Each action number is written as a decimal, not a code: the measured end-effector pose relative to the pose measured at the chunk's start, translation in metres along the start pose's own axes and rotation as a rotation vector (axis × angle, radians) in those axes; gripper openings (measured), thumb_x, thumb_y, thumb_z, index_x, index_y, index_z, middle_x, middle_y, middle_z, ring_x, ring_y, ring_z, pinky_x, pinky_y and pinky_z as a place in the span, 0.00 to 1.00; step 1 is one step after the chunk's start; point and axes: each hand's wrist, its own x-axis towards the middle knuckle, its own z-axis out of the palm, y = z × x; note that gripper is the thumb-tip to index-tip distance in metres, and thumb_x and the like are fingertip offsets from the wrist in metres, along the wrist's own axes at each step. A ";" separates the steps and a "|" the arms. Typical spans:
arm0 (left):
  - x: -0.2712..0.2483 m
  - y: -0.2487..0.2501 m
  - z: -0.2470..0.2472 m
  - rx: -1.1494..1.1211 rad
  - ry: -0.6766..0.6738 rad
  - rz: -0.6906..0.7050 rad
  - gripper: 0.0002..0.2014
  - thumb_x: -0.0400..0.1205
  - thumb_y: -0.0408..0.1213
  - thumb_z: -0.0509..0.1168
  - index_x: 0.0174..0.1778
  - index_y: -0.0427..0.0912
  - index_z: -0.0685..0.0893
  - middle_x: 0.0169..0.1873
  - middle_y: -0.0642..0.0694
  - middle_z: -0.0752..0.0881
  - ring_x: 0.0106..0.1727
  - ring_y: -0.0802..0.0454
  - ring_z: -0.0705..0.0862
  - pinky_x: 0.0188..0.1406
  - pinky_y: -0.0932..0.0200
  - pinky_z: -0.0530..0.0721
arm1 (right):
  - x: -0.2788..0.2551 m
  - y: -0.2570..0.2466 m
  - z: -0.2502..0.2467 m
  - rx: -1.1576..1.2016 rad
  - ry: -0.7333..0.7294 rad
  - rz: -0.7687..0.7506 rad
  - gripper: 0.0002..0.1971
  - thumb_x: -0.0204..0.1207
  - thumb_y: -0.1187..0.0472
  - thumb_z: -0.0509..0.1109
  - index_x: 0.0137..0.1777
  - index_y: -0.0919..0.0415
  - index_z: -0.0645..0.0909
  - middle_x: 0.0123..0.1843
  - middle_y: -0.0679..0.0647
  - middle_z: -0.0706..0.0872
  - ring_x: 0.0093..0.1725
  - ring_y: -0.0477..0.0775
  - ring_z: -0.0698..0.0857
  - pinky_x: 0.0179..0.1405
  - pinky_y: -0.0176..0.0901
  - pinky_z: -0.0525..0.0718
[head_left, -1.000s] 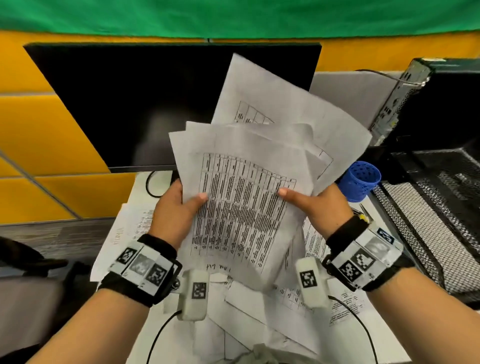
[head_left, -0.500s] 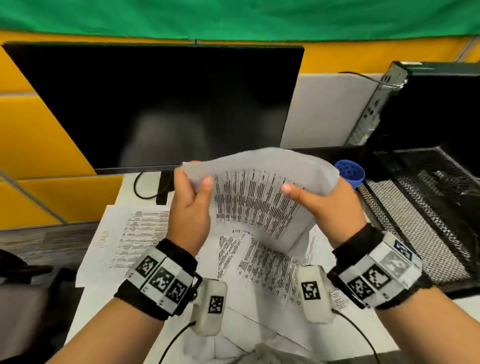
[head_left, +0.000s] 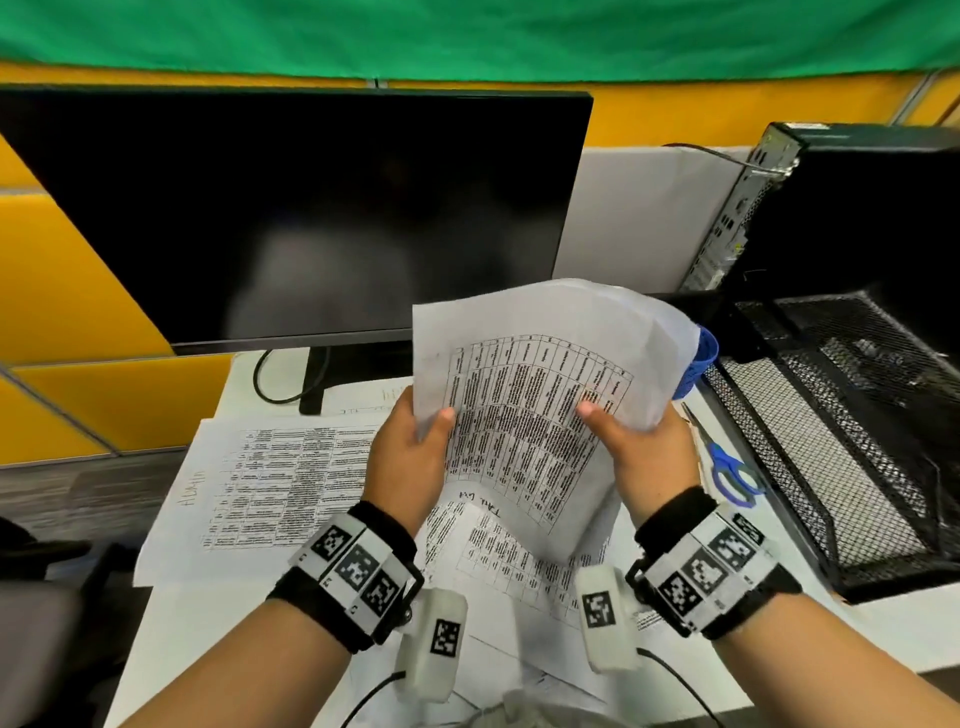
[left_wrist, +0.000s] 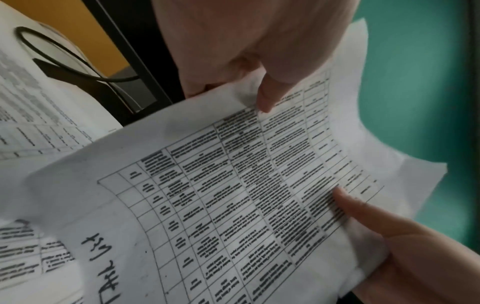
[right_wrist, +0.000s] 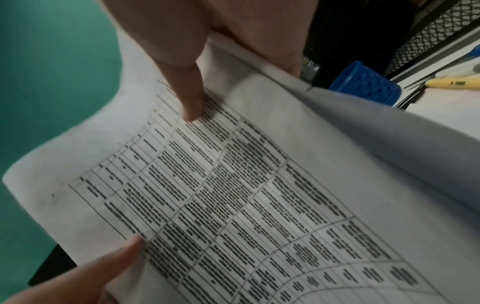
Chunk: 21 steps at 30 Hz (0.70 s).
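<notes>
Before the monitor (head_left: 291, 218), over the desk (head_left: 857, 639) and its loose sheets (head_left: 270, 467), we hold the papers (head_left: 524, 415): thin, limp, table-printed, bowing between our grips. Our left hand (head_left: 408, 457) and right hand (head_left: 652, 457) each pinch a side edge, thumb on top. We seem to be squaring them; next, tap the lower edge level, gently.

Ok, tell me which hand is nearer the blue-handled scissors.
Right. The right hand grips the papers just beside the scissors; the left hand grips their far edge.

matt printed paper sheets (head_left: 540, 415), black metal mesh tray (head_left: 831, 441)
</notes>
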 end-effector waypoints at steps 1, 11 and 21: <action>0.000 -0.002 0.000 -0.021 0.028 -0.004 0.15 0.84 0.38 0.60 0.66 0.52 0.77 0.58 0.53 0.86 0.61 0.55 0.83 0.67 0.44 0.80 | -0.001 -0.001 0.000 0.007 -0.020 0.006 0.20 0.69 0.61 0.77 0.62 0.59 0.81 0.43 0.35 0.86 0.38 0.21 0.84 0.36 0.14 0.80; -0.003 -0.011 -0.020 -0.214 0.049 -0.002 0.16 0.83 0.39 0.61 0.65 0.62 0.75 0.64 0.55 0.83 0.69 0.53 0.78 0.74 0.41 0.71 | -0.004 0.016 -0.011 -0.098 -0.281 0.130 0.12 0.68 0.62 0.76 0.46 0.45 0.83 0.37 0.37 0.90 0.37 0.27 0.87 0.37 0.19 0.80; -0.019 -0.010 -0.006 -0.096 0.030 0.091 0.18 0.86 0.34 0.55 0.53 0.70 0.68 0.50 0.70 0.81 0.52 0.79 0.80 0.49 0.78 0.78 | -0.012 0.026 -0.004 -0.052 -0.182 0.133 0.14 0.67 0.64 0.77 0.48 0.46 0.81 0.39 0.33 0.90 0.42 0.25 0.86 0.45 0.20 0.81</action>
